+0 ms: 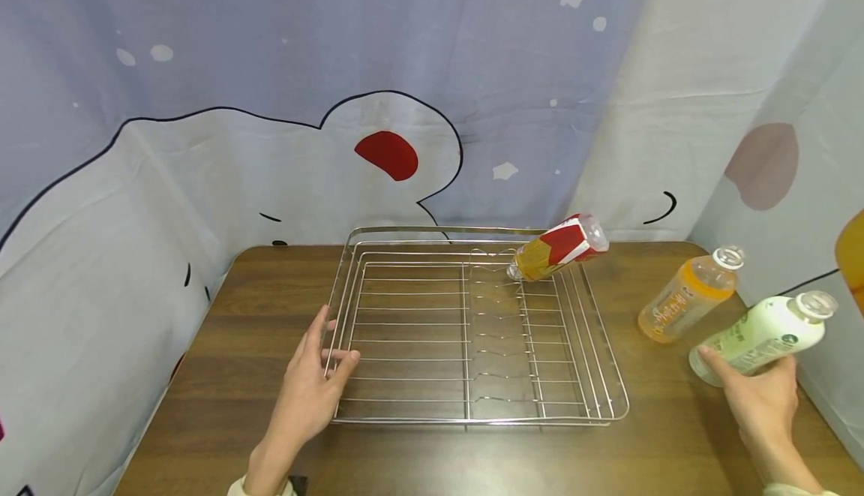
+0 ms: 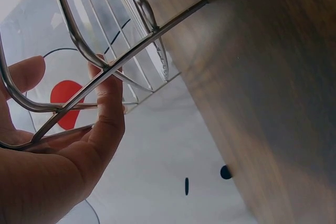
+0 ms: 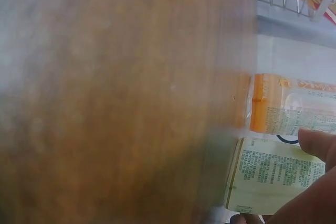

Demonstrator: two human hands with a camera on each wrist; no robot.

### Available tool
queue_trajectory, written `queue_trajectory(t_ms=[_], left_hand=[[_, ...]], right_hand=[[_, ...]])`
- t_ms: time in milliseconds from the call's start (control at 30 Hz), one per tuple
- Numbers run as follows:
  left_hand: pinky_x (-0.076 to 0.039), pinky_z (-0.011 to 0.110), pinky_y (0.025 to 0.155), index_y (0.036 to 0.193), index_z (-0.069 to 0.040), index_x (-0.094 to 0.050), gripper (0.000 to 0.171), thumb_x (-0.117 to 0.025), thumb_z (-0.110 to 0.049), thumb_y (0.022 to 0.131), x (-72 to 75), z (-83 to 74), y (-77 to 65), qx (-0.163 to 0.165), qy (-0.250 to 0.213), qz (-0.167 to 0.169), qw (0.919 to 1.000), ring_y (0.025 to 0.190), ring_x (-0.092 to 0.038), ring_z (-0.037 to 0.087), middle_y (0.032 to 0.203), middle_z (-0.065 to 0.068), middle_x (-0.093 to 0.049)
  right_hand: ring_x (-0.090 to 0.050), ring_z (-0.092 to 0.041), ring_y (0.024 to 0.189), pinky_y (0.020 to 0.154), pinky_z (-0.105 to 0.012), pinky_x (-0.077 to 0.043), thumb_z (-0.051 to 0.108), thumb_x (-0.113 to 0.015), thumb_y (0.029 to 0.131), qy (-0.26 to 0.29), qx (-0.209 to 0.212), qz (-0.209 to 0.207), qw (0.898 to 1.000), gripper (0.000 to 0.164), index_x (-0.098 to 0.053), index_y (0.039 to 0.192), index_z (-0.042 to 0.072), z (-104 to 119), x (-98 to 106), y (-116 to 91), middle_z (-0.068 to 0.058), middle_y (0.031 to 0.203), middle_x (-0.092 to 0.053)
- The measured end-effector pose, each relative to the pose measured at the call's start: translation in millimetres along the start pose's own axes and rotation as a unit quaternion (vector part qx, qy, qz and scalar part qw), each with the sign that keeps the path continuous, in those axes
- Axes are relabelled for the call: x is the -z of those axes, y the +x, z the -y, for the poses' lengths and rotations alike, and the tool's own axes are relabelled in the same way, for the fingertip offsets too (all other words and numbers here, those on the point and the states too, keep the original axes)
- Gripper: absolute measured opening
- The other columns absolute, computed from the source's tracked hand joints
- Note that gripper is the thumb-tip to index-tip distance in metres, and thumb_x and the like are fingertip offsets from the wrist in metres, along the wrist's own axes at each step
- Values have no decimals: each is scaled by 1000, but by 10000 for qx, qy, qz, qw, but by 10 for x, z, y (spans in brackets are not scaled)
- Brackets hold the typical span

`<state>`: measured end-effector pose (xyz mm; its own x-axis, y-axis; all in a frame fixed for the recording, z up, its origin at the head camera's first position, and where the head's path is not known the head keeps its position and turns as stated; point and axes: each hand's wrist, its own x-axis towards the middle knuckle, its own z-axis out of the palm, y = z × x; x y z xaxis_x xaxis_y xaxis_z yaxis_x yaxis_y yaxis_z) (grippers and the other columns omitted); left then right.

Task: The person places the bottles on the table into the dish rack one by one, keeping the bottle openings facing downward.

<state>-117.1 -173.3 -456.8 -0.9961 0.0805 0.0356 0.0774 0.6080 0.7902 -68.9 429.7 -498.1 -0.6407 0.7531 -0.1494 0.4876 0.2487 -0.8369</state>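
My left hand (image 1: 312, 383) grips the left side of a metal wire rack (image 1: 466, 421), thumb over the rim and fingers along the outer wires. In the left wrist view, one finger (image 2: 109, 108) bends against the rack's wires (image 2: 126, 59). At the far right, my right hand (image 1: 763, 398) holds a pale green bottle (image 1: 763, 335) low on its body, with the thumb on the near side. The right wrist view shows the printed label of this green bottle (image 3: 275, 174), the thumb (image 3: 315, 142) pressed at its edge.
An orange-labelled clear bottle (image 1: 685, 297) stands just left of the green one. A red and yellow bottle (image 1: 556, 248) leans neck down in the rack's back right corner. All this is on a brown wooden table (image 1: 250, 316), with a printed curtain (image 1: 472, 106) behind.
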Motion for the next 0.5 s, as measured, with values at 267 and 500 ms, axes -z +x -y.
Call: queue_trajectory(t_ms=[267,500], left_hand=[[-59,28,75,178,-8,-15,87,-69,-30,113,1,5,-2,-77,-13,8,10000,109,-75,29,169,24,-43],[-59,28,77,178,-9,-15,87,-70,-26,112,1,-3,9,-37,-22,4,10000,109,-75,28,169,23,-43]], right_hand=[[-37,-49,156,134,-55,-25,39,-83,100,-238,131,48,9996,89,-34,167,8,-4,11,-11,-22,165,-45],[-36,-42,160,135,-50,-24,41,-83,100,-159,38,22,9999,89,-35,170,18,4,33,-83,-12,167,-45]])
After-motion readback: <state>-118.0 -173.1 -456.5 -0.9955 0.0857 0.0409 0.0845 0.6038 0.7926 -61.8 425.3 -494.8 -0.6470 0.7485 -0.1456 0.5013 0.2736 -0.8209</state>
